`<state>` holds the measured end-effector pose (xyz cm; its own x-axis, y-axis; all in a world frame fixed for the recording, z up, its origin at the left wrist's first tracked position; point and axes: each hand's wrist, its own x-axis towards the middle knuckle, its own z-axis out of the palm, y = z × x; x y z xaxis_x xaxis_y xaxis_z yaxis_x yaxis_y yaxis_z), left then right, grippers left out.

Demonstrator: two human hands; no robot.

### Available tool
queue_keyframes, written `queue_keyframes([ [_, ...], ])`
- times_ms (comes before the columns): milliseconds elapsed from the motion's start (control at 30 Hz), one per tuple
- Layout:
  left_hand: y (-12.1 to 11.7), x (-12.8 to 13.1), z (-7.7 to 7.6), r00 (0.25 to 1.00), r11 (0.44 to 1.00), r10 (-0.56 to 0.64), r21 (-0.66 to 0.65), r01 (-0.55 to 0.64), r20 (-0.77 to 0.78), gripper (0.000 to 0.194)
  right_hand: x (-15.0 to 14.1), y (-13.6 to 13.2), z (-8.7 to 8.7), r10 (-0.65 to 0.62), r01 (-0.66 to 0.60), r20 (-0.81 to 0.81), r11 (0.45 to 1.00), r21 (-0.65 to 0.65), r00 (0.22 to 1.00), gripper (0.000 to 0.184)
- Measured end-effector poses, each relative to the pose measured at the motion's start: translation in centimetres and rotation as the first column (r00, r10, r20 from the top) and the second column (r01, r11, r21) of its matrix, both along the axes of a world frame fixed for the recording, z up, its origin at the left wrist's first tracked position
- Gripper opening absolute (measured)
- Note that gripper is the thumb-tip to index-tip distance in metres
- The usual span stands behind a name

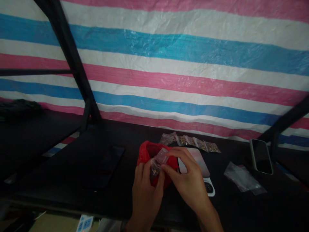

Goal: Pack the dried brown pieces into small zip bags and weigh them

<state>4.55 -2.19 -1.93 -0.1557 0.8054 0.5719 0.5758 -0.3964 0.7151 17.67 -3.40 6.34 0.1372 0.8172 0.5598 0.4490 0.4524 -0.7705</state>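
Both hands meet over a dark table [72, 167]. My left hand [145, 190] and my right hand [188, 177] pinch a small clear plastic bag [158, 161] between their fingertips, holding it just above a red bag [147, 153] with an open mouth. The right hand's fingers curl over the clear bag's upper edge. What is inside the clear bag is too dim to make out.
A row of small filled clear bags [190, 141] lies behind the red bag. A pale phone [200, 164] lies beside my right hand, a stack of empty clear bags [243, 178] and a dark phone [262, 156] further right. A striped tarp [169, 64] hangs behind.
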Motion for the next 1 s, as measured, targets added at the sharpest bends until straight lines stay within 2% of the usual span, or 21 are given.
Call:
queue_keyframes([
  [100, -0.1, -0.4, 0.4, 0.993, 0.997, -0.043, -0.063, 0.049, 0.108, 0.026, 0.0, 0.5, -0.4, -0.109, 0.110, -0.030, 0.993, 0.048, 0.994, 0.018],
  [200, -0.2, -1.0, 0.8, 0.968, 0.989, -0.064, -0.115, 0.095, 0.243, 0.024, -0.3, 1.7, -1.3, -0.132, 0.131, -0.045, 0.991, -0.025, 0.990, 0.011],
  [300, 0.1, -1.4, 0.9, 0.921, 0.983, -0.045, -0.145, 0.109, 0.386, 0.030, -0.7, 2.6, -2.1, -0.034, 0.031, -0.020, 0.990, -0.137, 0.999, 0.010],
  [367, 0.3, -1.6, 0.9, 0.903, 0.988, 0.014, -0.144, 0.053, 0.430, 0.035, -1.1, 2.7, -2.1, 0.035, -0.040, -0.032, 0.986, -0.160, 0.999, 0.015],
  [433, 0.4, -1.7, 1.0, 0.908, 0.995, 0.058, -0.098, -0.019, 0.415, 0.036, -1.5, 2.4, -1.7, 0.127, -0.137, -0.064, 0.974, -0.178, 0.990, 0.016],
  [500, 0.3, -1.5, 1.2, 0.936, 0.999, 0.046, -0.003, -0.049, 0.349, 0.034, -1.7, 1.8, -1.1, 0.212, -0.231, -0.109, 0.949, -0.216, 0.971, 0.013],
  [567, 0.0, -1.3, 1.5, 0.967, 0.994, -0.001, 0.104, -0.027, 0.253, 0.032, -1.8, 1.2, -0.6, 0.215, -0.251, -0.172, 0.940, -0.232, 0.961, 0.010],
  [667, -0.7, -1.0, 1.7, 0.992, 0.979, -0.064, 0.198, 0.041, 0.109, 0.044, -0.6, 0.6, -0.1, 0.135, -0.196, -0.269, 0.957, -0.214, 0.954, 0.017],
  [733, -1.0, -1.0, 1.5, 0.996, 0.970, -0.087, 0.231, 0.076, 0.035, 0.056, 1.3, 0.3, 0.2, 0.064, -0.135, -0.313, 0.968, -0.212, 0.948, 0.025],
  [800, -1.3, -0.9, 1.2, 0.995, 0.954, -0.099, 0.283, 0.099, -0.016, 0.063, 3.9, 0.3, 0.4, -0.053, -0.022, -0.329, 0.975, -0.220, 0.943, 0.034],
  [900, -1.7, -0.6, 0.7, 0.992, 0.926, -0.111, 0.357, 0.123, -0.052, 0.057, 7.7, 0.6, -0.4, -0.240, 0.161, -0.275, 0.946, -0.281, 0.931, 0.045],
  [1000, -2.3, 0.3, 0.6, 0.994, 0.931, -0.106, 0.352, 0.096, 0.008, 0.044, 10.1, 1.2, -2.3, -0.340, 0.267, -0.146, 0.888, -0.374, 0.929, 0.051],
])
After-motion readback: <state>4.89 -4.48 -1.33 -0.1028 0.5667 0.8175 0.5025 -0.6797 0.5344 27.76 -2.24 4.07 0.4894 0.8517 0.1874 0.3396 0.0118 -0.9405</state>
